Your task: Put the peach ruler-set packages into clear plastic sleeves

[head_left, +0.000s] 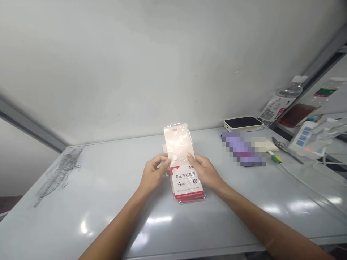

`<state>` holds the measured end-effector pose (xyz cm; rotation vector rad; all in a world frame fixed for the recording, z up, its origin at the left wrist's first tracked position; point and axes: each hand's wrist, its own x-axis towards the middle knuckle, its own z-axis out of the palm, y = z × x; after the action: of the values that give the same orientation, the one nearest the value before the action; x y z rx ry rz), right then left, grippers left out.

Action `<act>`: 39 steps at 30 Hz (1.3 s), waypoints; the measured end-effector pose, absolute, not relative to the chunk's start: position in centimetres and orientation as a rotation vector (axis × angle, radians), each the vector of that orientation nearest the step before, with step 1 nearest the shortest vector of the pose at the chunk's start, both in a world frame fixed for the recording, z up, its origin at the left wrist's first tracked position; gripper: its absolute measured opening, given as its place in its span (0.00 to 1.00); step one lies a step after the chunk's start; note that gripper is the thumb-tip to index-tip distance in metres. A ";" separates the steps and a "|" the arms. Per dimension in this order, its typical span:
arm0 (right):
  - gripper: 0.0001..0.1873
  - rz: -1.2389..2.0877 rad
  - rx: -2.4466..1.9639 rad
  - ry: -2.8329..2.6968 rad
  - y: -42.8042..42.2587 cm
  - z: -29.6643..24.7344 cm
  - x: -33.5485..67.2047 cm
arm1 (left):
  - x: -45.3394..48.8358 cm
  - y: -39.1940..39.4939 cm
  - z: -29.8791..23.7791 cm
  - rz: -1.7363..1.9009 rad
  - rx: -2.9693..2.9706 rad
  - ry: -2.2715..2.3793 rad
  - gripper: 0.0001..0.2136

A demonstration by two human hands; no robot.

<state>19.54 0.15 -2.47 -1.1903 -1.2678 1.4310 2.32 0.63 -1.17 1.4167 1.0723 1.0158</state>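
While stacked, plastic-bagged ruler sets [186, 180]

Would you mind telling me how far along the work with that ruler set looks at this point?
Nothing looks opened so far: the exam ruler set sits in its clear plastic wrap. In hand: the left hand and right hand grip it by its sides above the grey table. Left, it seems: the wrap is on, and the rulers remain packed inside.

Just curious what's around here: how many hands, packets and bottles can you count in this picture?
Hands: 2
Ruler packets: 1
Plastic bottles: 1
Total: 4
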 end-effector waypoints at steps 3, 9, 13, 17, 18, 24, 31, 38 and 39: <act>0.24 1.313 -1.234 -1.336 0.8 -2.4 20.3 | 2.0 0.9 -1.3 1.050 1.418 1.136 0.12; 0.25 0.924 -1.664 -1.593 3.2 -2.6 24.3 | -1.6 3.1 -1.4 0.704 1.615 1.819 0.13; 0.17 0.589 -2.012 -1.701 4.4 -3.6 26.4 | -4.2 4.1 -1.7 0.306 1.716 2.215 0.09; 0.17 0.206 -2.355 -1.840 4.7 -4.1 26.8 | -3.4 3.7 -1.7 0.238 1.803 2.311 0.11; 0.17 0.173 -2.377 -1.856 4.6 -4.0 26.7 | -2.6 3.4 -1.7 0.242 1.842 2.315 0.13; 0.15 0.070 -2.364 -1.913 3.7 -3.3 26.2 | 3.5 0.3 -2.9 0.232 2.233 1.975 0.23; 0.16 0.058 -1.854 -1.861 2.7 -2.3 24.3 | 4.4 -0.3 -3.4 0.140 2.374 1.887 0.11; 0.13 0.990 -1.484 -1.770 0.4 -1.7 20.8 | 3.8 -0.6 -3.3 0.574 2.396 1.714 0.13; 0.12 1.152 -1.405 -1.734 0.1 -1.7 20.4 | 3.8 -0.6 -3.5 0.614 2.396 1.689 0.12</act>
<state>20.39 0.14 -1.69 -1.4048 -1.7345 1.1520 3.81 -0.65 -3.48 2.3958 1.6895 0.6143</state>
